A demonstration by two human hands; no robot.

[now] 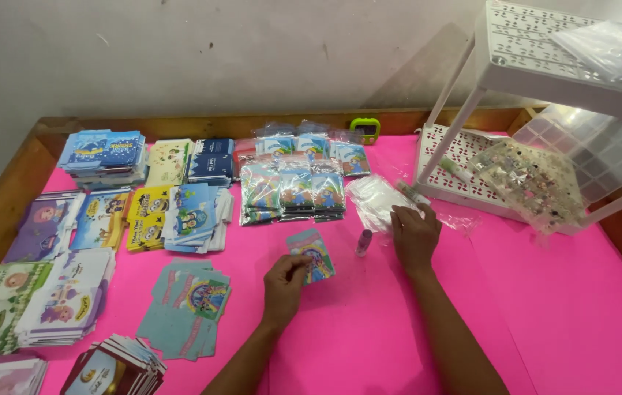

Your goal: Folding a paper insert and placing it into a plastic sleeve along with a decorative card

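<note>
- A small colourful card (312, 255) with a rainbow-like print lies near the middle of the pink worktop (369, 322), tilted, its lower left edge under the left hand.
- The left hand (285, 281) rests on the worktop with its fingers (298, 264) curled and pinching that edge of the card.
- The right hand (414, 232) lies palm down just right of the card, fingers (401, 215) loosely together and touching the edge of a heap of clear plastic sleeves (375, 199); whether it grips one, I cannot tell.
- A small pinkish tube (364, 242) stands between the two hands, just right of the card and apart from it.
- Behind the card, rows of bagged cards (295, 187) lie side by side toward the back of the worktop.
- To the left, stacks of printed cards (172, 212) in yellow, blue and white cover the worktop; a fanned pile of light blue cards (188, 306) lies nearest the left hand.
- At the right stands a white perforated rack (472, 164), with a clear bag of small mixed pieces (534, 183) on its lower shelf.
- A small green object (365, 129) sits at the worktop's back edge.
</note>
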